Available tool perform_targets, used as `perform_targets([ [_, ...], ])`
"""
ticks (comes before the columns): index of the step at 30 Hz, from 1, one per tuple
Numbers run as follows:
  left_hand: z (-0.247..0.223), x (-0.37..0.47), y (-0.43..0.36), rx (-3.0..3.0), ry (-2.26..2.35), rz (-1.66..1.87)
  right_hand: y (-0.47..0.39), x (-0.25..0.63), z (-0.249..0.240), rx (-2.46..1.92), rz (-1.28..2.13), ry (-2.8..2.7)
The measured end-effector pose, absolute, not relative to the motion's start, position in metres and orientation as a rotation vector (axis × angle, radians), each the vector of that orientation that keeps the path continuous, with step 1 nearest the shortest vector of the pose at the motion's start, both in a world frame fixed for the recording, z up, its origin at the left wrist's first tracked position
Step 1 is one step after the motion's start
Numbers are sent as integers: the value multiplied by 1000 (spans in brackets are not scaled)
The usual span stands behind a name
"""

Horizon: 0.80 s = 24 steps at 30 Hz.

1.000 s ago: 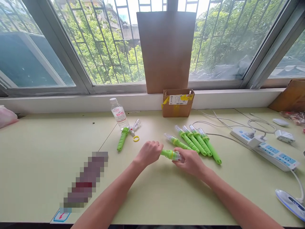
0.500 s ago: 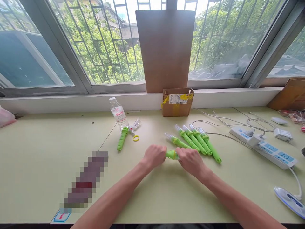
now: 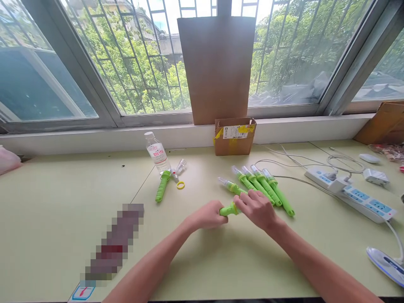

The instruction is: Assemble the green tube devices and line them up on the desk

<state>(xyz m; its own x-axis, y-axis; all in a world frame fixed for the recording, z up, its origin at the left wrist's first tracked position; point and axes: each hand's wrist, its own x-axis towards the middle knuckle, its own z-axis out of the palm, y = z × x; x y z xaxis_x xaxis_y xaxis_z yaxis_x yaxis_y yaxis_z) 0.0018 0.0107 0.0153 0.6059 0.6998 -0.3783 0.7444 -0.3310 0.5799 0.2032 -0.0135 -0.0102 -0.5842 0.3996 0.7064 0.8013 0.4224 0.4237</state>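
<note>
Both of my hands hold one bright green plastic stick (image 3: pixel 229 209) above the table. My left hand (image 3: pixel 208 215) is closed round its green handle. My right hand (image 3: pixel 256 208) grips its other end by the yellow ring, and the fingers hide most of that end. Just behind my right hand lies a similar green stick with a clear tip (image 3: pixel 232 186), partly covered by the hand. Several more such sticks (image 3: pixel 279 193) lie side by side to its right. At the left, a separate green handle (image 3: pixel 162 187) rests near a clear tip piece (image 3: pixel 181 166) and a loose yellow ring (image 3: pixel 180 185).
A water bottle (image 3: pixel 157 152) stands behind the loose parts. A small cardboard box (image 3: pixel 233 145) sits by the window sill, before a tall cardboard sheet (image 3: pixel 217 71). At the right are a power strip (image 3: pixel 350 195), cables and a white oval device (image 3: pixel 385 266).
The held stick has tilted, its right end now higher. My left hand has turned and dropped slightly, while my right hand has risen and shifted a little right.
</note>
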Motion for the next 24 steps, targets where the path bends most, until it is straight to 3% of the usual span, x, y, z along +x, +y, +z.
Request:
perform_targets([
  [5, -10, 25, -2, 2606, 1519, -16, -13, 214, -28, -1343, -519, -2342],
  [7, -6, 26, -3, 2607, 1532, 18, -12, 216, -28, -1326, -549, -2302],
  [10, 15, 16, 0, 2326, 1347, 90, -9, 214, -17, -1133, -862, -2167],
  [15, 33, 2, 2, 1716, 846, -132, -8, 213, -2, -878, -1082, -2075],
  [21, -4, 22, -10, 2380, 1417, 107, -12, 220, -16, -1214, -725, -2315],
  [24, 1, 23, -11, 2446, 1450, 155, -9, 220, -15, -1159, -792, -2227],
])
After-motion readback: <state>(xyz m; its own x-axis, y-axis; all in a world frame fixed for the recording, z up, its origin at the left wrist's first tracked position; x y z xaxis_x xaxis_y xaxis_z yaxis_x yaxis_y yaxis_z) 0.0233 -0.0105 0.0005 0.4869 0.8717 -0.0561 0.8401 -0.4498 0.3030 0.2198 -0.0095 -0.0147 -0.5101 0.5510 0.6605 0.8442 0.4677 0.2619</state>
